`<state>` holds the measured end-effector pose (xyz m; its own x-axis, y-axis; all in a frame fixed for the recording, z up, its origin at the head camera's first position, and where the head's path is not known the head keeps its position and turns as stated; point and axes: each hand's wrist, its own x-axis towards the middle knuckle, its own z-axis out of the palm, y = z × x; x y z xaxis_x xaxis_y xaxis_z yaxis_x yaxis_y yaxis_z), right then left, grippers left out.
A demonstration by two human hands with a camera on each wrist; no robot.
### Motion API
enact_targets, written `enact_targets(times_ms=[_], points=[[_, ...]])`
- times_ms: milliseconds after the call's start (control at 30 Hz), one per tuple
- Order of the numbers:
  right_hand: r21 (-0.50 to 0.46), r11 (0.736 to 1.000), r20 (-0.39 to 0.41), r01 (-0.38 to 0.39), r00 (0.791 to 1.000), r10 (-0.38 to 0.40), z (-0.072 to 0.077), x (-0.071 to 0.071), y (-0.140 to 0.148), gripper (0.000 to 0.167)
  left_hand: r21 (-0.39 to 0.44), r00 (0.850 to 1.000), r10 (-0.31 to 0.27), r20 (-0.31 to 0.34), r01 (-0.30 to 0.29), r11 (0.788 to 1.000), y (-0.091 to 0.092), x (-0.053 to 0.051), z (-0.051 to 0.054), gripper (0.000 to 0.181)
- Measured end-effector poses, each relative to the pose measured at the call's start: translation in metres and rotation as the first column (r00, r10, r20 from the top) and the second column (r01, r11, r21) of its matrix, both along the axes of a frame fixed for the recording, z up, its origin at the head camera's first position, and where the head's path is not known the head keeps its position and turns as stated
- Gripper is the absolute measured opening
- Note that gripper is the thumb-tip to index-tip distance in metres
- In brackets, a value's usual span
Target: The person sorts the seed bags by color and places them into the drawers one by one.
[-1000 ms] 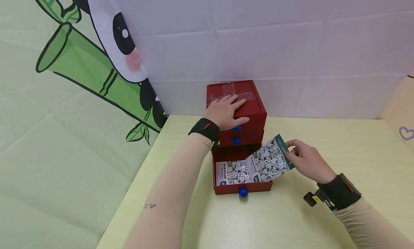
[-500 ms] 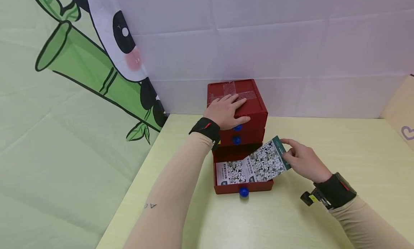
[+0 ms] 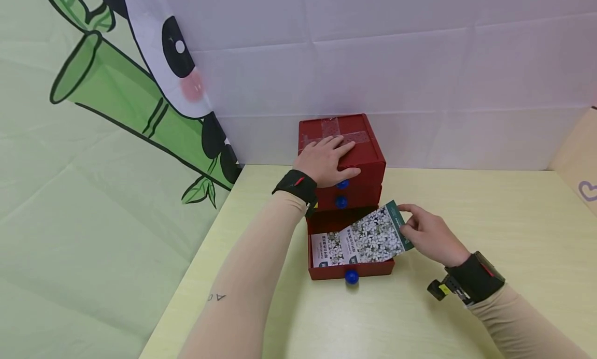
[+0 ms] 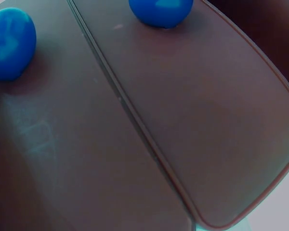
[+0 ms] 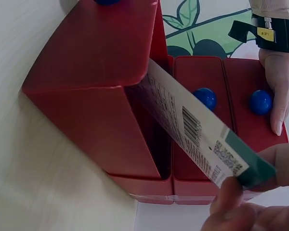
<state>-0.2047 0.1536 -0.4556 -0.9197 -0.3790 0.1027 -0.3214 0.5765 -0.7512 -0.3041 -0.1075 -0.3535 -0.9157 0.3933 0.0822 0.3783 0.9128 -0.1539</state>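
A small red drawer cabinet [image 3: 361, 164] stands on the table, its lowest drawer [image 3: 380, 268] pulled out. My left hand [image 3: 324, 162] rests on the cabinet's top, fingers spread. My right hand [image 3: 431, 237] pinches the green end of a seed packet [image 3: 377, 237] with white flowers on its front. That packet slants into the drawer from the right, its far end inside over another like packet [image 3: 321, 250] lying there. In the right wrist view, the held packet's back [image 5: 188, 122] shows a barcode. The left wrist view has only drawer fronts and blue knobs [image 4: 161, 9].
A blue knob [image 3: 352, 277] sticks out from the open drawer's front. The two upper drawers are shut. A pale cloth [image 3: 420, 79] hangs behind the table [image 3: 489, 203], and a board with a heart outline [image 3: 588, 190] stands at the right edge.
My right hand has moved left and slightly down, carrying the seed packet further into the drawer over the other one. The left hand has stayed on the cabinet.
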Motion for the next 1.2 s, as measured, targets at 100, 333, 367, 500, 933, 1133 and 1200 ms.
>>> enact_targets(times_ms=[100,333,367,500,933,1133,1200], points=[[-0.001,1.0,0.002,-0.003,1.0,0.003,-0.002,0.0,-0.004,0.046,-0.001,1.0,0.002,0.0,-0.002,1.0,0.0,-0.001,-0.001,0.081],[0.021,1.0,0.023,-0.011,1.0,0.01,-0.007,0.001,-0.016,0.049,0.002,1.0,-0.002,0.001,0.002,1.0,-0.001,-0.001,-0.001,0.08],[0.028,1.0,0.023,-0.01,1.0,0.009,-0.008,0.001,-0.017,0.05,0.003,1.0,-0.003,0.001,0.003,1.0,-0.001,0.0,-0.001,0.08],[0.05,0.999,0.009,-0.009,1.0,0.009,-0.01,0.001,-0.023,0.053,0.003,1.0,-0.006,-0.004,0.006,1.0,-0.002,0.001,0.0,0.08],[0.185,0.983,-0.018,0.012,1.0,-0.009,-0.015,-0.002,-0.041,0.075,-0.003,1.0,-0.016,-0.014,0.016,1.0,-0.003,0.003,0.001,0.08],[0.266,0.964,-0.015,0.019,1.0,-0.015,-0.014,-0.004,-0.048,0.081,-0.003,1.0,-0.023,-0.01,0.023,1.0,-0.004,0.003,0.001,0.08],[0.281,0.96,-0.008,0.016,1.0,-0.014,-0.014,-0.004,-0.05,0.08,-0.001,1.0,-0.023,-0.008,0.023,1.0,-0.004,0.003,0.001,0.08]])
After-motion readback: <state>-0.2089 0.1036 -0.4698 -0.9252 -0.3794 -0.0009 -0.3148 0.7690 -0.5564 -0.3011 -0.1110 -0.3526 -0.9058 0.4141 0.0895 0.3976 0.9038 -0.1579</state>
